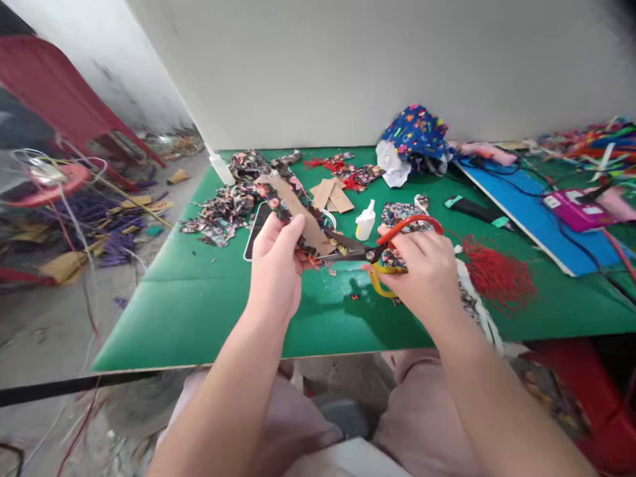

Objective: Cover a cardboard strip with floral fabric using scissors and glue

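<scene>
While the left hand [276, 265] pinches a cardboard strip [303, 215] faced with floral cloth, lifted off the green surface [199, 298] so the blades can reach, the right hand [422, 271] has its fingers through the scissors [370, 252] handles, closed around them; blades nearly shut on the strip's lower end. Phone [257, 228] lies under the strip at 9 o'clock of the scissors. Glue bottle [366, 220] stands at 12, within reach. Cloth scraps [223, 209] pile at 10, red tassel [497, 275] at 3.
</scene>
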Available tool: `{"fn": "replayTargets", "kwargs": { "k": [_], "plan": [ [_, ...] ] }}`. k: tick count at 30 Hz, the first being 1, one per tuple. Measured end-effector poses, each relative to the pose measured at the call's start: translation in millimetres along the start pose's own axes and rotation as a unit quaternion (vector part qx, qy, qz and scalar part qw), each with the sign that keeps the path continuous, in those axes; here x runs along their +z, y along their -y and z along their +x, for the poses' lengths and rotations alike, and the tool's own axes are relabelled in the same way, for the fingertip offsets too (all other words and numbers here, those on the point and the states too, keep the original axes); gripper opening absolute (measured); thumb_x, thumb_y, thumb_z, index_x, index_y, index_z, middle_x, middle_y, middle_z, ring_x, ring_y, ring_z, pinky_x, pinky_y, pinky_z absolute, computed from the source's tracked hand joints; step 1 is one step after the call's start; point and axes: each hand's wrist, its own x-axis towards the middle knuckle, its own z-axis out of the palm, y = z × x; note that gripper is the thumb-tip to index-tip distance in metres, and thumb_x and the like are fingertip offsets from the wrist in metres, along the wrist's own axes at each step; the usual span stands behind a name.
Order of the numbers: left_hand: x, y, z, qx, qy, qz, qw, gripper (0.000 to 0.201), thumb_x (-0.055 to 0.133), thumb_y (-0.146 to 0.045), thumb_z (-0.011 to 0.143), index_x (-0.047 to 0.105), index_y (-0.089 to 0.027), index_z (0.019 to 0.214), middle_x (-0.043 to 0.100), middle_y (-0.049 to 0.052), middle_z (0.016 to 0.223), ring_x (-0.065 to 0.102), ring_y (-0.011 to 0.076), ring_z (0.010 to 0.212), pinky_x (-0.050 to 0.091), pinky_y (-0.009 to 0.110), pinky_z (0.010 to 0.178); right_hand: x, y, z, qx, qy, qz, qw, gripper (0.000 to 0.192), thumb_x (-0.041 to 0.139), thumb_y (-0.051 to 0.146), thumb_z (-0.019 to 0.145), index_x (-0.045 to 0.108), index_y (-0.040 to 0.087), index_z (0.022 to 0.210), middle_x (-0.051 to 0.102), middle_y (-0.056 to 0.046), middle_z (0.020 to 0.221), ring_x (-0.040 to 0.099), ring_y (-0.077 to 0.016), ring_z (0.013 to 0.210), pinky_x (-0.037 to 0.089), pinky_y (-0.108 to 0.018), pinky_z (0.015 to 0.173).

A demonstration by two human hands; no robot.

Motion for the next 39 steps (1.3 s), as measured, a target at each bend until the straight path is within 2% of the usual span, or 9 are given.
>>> {"fn": "replayTargets", "kwargs": {
  "k": [4, 15, 22, 26, 39],
  "plan": [
    [-1.6, 0.8, 1.5, 0.011, -0.013, 0.012, 1.0, 0.011, 0.057, -0.022, 0.078, 0.061, -0.02, 0.088, 0.068, -0.002, 0.084, 0.065, 0.0136, 0.084, 0.054, 0.023, 0.074, 2.6, 1.7, 0.1, -0.001, -0.004, 0.003, 1.0, 0.045, 0.065, 0.045, 0.072, 0.063, 0.014, 0.104, 0.063, -0.005, 0.077, 0.053, -0.0234, 0.078, 0.037, -0.035, 0.073],
    [-2.1, 2.3, 0.9, 0.03, -0.009, 0.057, 0.998, 0.013, 0.055, -0.024, 0.079, 0.059, -0.021, 0.091, 0.068, -0.001, 0.085, 0.066, 0.0158, 0.086, 0.055, 0.021, 0.067, 1.5, 2.4, 0.0, 0.006, -0.001, 0.022, 1.0, 0.036, 0.065, 0.035, 0.072, 0.064, 0.015, 0.102, 0.062, -0.004, 0.073, 0.052, -0.0219, 0.075, 0.037, -0.035, 0.073],
    [-2.2, 2.6, 0.1, 0.036, 0.001, 0.056, 0.998, 0.013, 0.055, -0.024, 0.08, 0.059, -0.021, 0.092, 0.067, -0.001, 0.088, 0.066, 0.015, 0.086, 0.055, 0.021, 0.068, 1.9, 2.0, -0.8, 0.006, 0.003, 0.012, 1.0, 0.039, 0.064, 0.041, 0.073, 0.064, 0.014, 0.102, 0.062, -0.004, 0.074, 0.052, -0.0222, 0.075, 0.037, -0.035, 0.072],
    [-2.2, 2.0, -0.7, 0.029, 0.002, 0.056, 0.998, 0.014, 0.055, -0.024, 0.081, 0.06, -0.022, 0.094, 0.067, -0.002, 0.089, 0.066, 0.0136, 0.083, 0.055, 0.02, 0.067, 1.7, 2.4, -0.6, 0.011, 0.014, 0.012, 1.0, 0.046, 0.065, 0.047, 0.071, 0.064, 0.014, 0.102, 0.061, -0.004, 0.073, 0.051, -0.0219, 0.074, 0.037, -0.035, 0.071],
    [-1.8, 1.1, -0.6, -0.014, 0.005, 0.036, 0.999, 0.009, 0.056, -0.021, 0.078, 0.06, -0.02, 0.087, 0.067, -0.001, 0.083, 0.065, 0.0136, 0.077, 0.054, 0.019, 0.059, 1.9, 2.3, -1.6, 0.006, 0.02, 0.029, 0.999, 0.045, 0.066, 0.045, 0.07, 0.064, 0.014, 0.102, 0.059, -0.004, 0.071, 0.049, -0.0218, 0.073, 0.037, -0.035, 0.071]
  ]
}}
